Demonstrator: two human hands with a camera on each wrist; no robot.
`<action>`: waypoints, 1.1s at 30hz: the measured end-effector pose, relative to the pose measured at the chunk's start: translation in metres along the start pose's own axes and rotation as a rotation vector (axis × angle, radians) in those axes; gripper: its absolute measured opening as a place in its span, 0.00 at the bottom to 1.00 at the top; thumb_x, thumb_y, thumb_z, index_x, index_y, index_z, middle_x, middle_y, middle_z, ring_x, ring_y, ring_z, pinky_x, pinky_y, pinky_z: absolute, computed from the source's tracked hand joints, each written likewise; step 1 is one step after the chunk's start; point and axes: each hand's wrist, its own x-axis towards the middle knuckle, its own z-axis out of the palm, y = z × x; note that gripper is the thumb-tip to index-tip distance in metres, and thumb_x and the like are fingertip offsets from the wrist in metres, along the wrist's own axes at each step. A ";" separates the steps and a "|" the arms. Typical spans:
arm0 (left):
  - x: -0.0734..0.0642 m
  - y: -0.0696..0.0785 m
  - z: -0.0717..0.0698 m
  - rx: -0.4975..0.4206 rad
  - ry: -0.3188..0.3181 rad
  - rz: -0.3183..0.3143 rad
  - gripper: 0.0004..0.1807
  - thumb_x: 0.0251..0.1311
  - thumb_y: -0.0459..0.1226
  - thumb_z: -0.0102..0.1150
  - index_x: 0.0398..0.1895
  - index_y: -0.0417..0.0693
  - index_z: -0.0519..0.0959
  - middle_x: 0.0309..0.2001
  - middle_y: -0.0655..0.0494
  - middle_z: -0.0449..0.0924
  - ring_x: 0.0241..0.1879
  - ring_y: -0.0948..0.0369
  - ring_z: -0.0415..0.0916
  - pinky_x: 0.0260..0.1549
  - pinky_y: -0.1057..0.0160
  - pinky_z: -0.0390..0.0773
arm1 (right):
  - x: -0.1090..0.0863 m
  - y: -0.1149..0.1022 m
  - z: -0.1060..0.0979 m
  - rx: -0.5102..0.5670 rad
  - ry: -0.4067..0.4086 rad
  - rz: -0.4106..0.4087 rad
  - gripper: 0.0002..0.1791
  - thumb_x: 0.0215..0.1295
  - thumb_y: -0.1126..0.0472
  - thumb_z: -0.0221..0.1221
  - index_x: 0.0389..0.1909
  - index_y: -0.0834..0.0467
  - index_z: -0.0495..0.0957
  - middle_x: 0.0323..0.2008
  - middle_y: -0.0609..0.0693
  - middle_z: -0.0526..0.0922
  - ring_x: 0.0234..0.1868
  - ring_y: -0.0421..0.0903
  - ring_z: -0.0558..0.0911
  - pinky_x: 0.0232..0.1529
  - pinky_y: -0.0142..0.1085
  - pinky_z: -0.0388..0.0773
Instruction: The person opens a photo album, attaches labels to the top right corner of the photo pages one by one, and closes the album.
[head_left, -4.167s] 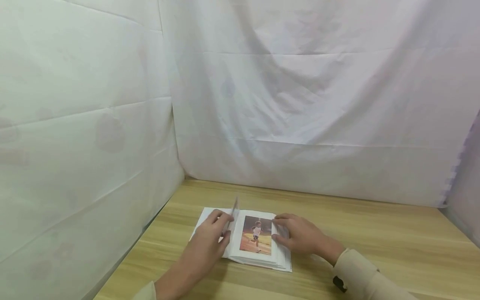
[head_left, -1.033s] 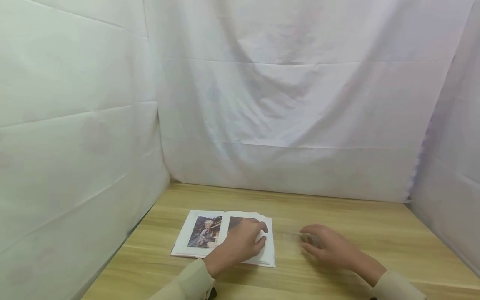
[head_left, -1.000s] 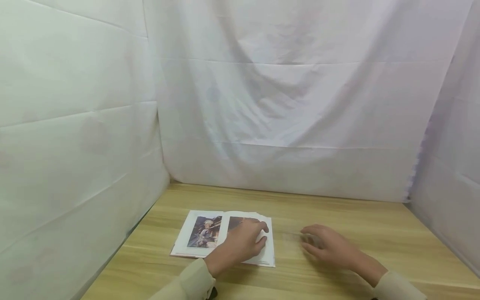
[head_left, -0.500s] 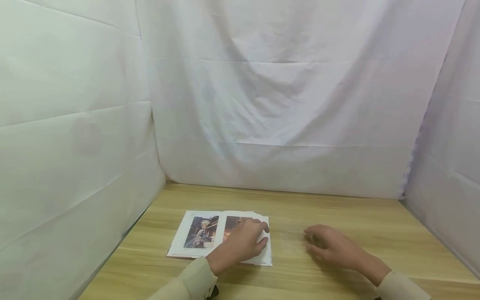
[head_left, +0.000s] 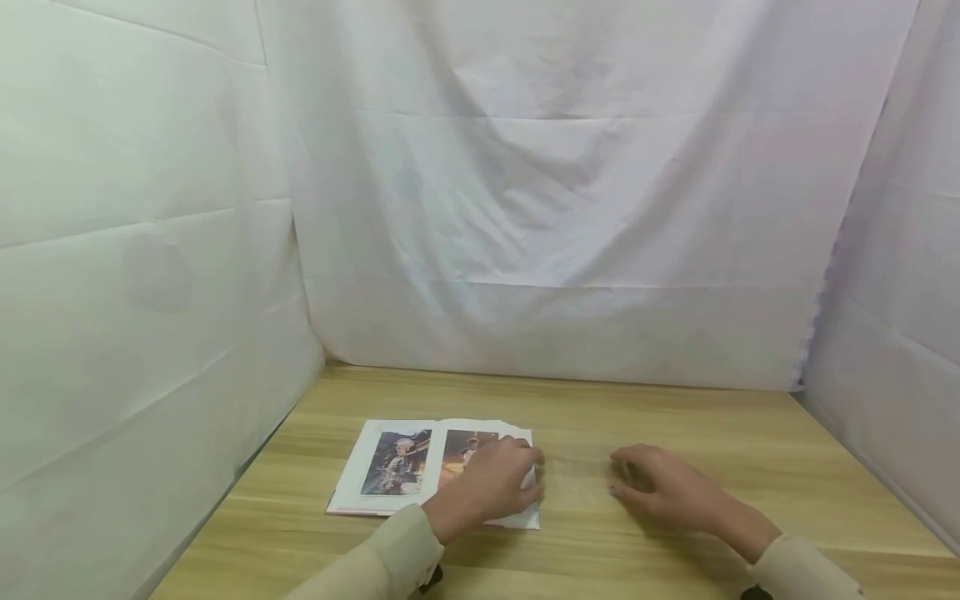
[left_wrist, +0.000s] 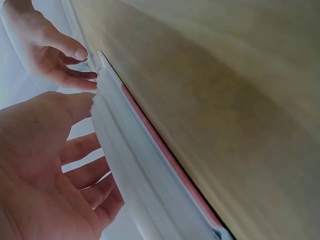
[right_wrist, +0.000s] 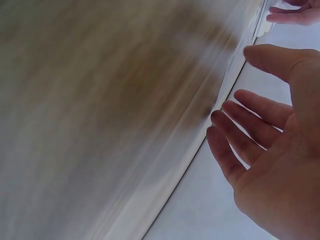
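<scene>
In the head view a small photo album [head_left: 347,492] lies spread on the table, with a printed photo on each visible page. My left hand [head_left: 491,483] is over the right page, its loosely bent fingers resting on or close to the page's outer edge and covering part of that photo. From the left wrist view, the left hand [left_wrist: 45,165] is beside the stacked white page edges [left_wrist: 125,145]; its thumb meets their corner. My right hand [head_left: 667,492] rests to the right of the album, fingers loosely bent, holding nothing visible. The right wrist view shows its palm [right_wrist: 285,170] and spread fingers.
A wood-grain table [head_left: 675,417] bears everything. White cloth walls [head_left: 562,317] enclose it at the back and both sides. Between the hands a faint pale patch [head_left: 576,467] shows on the tabletop; I cannot tell whether it is clear film or glare.
Several seconds ago the left hand held a page upright; that page has been turned and both photos show. The right hand has left the album's edge. Over the last second both hands barely move.
</scene>
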 end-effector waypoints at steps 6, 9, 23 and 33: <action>0.007 0.001 0.007 0.030 -0.057 -0.030 0.19 0.61 0.59 0.63 0.46 0.60 0.84 0.54 0.60 0.84 0.46 0.59 0.79 0.35 0.62 0.80 | 0.000 0.005 0.000 0.008 -0.036 0.035 0.29 0.69 0.46 0.62 0.61 0.62 0.76 0.59 0.54 0.82 0.61 0.54 0.81 0.59 0.52 0.79; 0.011 0.002 0.009 0.018 -0.071 -0.048 0.17 0.62 0.61 0.60 0.35 0.61 0.83 0.52 0.60 0.83 0.44 0.59 0.77 0.34 0.61 0.78 | 0.001 0.006 -0.001 0.006 -0.034 0.026 0.25 0.69 0.53 0.63 0.61 0.63 0.76 0.59 0.55 0.82 0.60 0.54 0.81 0.59 0.52 0.79; 0.026 0.007 0.014 0.102 -0.183 -0.141 0.33 0.63 0.67 0.52 0.62 0.59 0.77 0.64 0.51 0.75 0.60 0.52 0.71 0.51 0.49 0.80 | 0.007 0.009 0.001 -0.116 0.007 0.007 0.25 0.68 0.57 0.64 0.61 0.66 0.76 0.58 0.60 0.79 0.59 0.58 0.79 0.58 0.54 0.79; 0.028 0.007 0.016 0.023 -0.180 -0.143 0.26 0.63 0.64 0.56 0.59 0.66 0.79 0.61 0.53 0.77 0.56 0.53 0.72 0.48 0.50 0.79 | 0.010 0.008 0.000 -0.071 -0.005 0.028 0.21 0.68 0.57 0.64 0.58 0.63 0.79 0.56 0.59 0.80 0.57 0.57 0.79 0.58 0.54 0.78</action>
